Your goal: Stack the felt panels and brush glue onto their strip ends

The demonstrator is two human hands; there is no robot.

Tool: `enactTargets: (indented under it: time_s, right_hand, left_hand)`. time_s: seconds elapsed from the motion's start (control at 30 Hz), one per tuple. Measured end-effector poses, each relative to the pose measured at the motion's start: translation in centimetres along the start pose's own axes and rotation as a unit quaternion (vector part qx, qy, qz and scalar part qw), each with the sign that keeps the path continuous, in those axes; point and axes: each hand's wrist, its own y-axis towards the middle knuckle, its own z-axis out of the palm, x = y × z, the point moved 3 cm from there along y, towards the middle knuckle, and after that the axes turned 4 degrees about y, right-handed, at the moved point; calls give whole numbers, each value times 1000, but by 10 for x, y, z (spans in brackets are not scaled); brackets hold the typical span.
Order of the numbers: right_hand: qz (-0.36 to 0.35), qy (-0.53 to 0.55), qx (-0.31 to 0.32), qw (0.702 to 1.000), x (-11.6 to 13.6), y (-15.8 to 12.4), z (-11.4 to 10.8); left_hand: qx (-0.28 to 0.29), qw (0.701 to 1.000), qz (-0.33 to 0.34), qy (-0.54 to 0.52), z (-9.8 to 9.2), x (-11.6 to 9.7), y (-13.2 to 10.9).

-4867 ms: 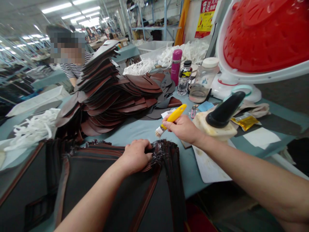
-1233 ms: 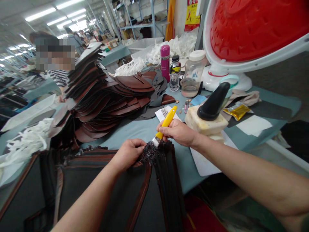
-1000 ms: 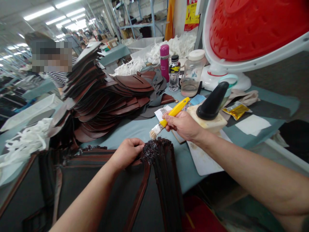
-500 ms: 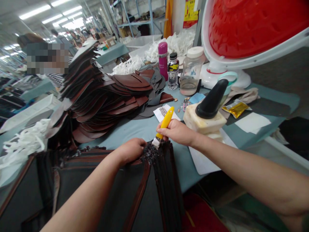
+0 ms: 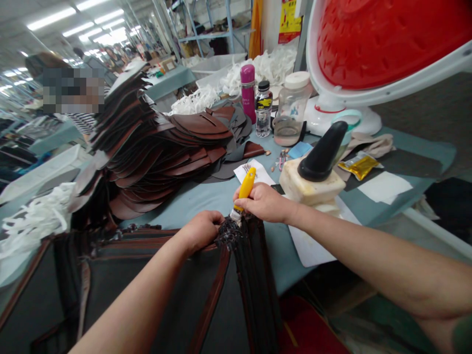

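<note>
My right hand (image 5: pixel 262 200) is closed round a yellow-handled brush (image 5: pixel 246 187). Its pale bristles touch the frayed, dark corner (image 5: pixel 229 234) of a stack of black and brown leather pieces (image 5: pixel 236 295). On the stack's upper edge, just left of that corner, rests my left hand (image 5: pixel 202 230), its fingers curled over the pieces and their tips partly hidden. Behind both hands a white card (image 5: pixel 252 172) with small dark marks lies on the blue-green table (image 5: pixel 177 199).
A tall pile of brown leather pieces (image 5: pixel 162 162) stands at the back left. To the right are a cream block (image 5: pixel 311 184) with a black cone (image 5: pixel 324 152), a jar (image 5: pixel 291 110), a bottle (image 5: pixel 263 110) and a red-and-white fan (image 5: pixel 387 44). A person (image 5: pixel 79 120) is at far left.
The brush has shifted slightly left, and its handle top sits lower. My right hand has moved a little left with it. My left hand stays in place.
</note>
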Motion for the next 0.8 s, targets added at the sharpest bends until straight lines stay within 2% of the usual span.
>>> enactTargets:
  time_s: [0.1, 0.23, 0.3, 0.47, 0.57, 0.63, 0.7, 0.8]
  right_hand:
    - [-22, -5, -58, 998, -8, 5, -9]
    - [13, 126, -122, 984, -13, 7, -21]
    - [45, 174, -107, 978, -15, 5, -17]
    - [85, 300, -7, 950, -10, -2, 0]
    - [71, 378, -32, 922, -5, -1, -5]
    - [63, 362, -79, 927, -6, 0, -12]
    - [70, 280, -96, 952, -6, -2, -15]
    - [92, 225, -17, 970, -1, -9, -9]
  left_hand:
    - [-7, 1000, 0, -23, 0, -1, -3]
    - [-8, 996, 7, -88, -2, -4, -11]
    - [-11, 994, 4, -112, -4, -4, -16]
    - [-35, 991, 8, -128, -10, -3, -20]
    - [-37, 988, 16, -146, -10, -3, -21]
    - [-29, 987, 14, -158, -10, -2, -22]
    - [-18, 986, 11, -164, -10, -1, -24]
    - [1, 987, 0, -159, -13, -1, -24]
